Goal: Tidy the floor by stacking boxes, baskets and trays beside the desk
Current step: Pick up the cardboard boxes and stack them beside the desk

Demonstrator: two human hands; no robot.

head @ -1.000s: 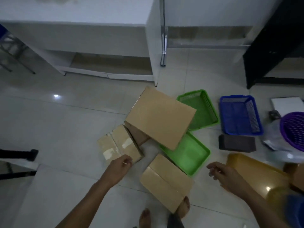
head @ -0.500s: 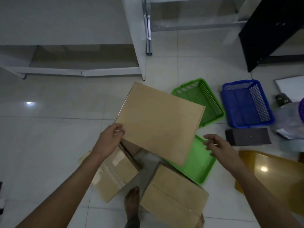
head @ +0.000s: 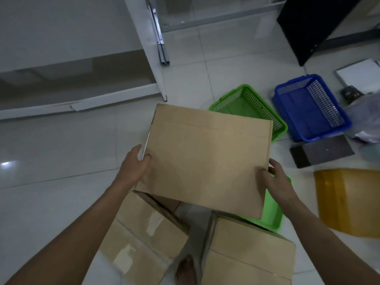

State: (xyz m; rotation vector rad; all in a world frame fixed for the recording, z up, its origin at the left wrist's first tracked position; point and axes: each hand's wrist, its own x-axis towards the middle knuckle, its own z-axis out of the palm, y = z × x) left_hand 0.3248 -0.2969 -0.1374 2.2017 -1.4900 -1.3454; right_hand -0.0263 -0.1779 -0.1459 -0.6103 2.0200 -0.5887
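On the pale tiled floor [head: 61, 192], the left hand [head: 133, 165] and right hand [head: 275, 182] clamp opposite short edges of the large box [head: 205, 161], its long axis spanning between them.

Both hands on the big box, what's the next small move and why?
Probably lift the big box clear and carry it toward the desk. Left hand and right hand each grip an edge, and it overlaps the green tray.

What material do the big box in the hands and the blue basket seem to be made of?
Big box: apparently corrugated cardboard, matte brown, with a folded flap crease. Blue basket: likely moulded plastic, slightly glossy, with perforated mesh walls.
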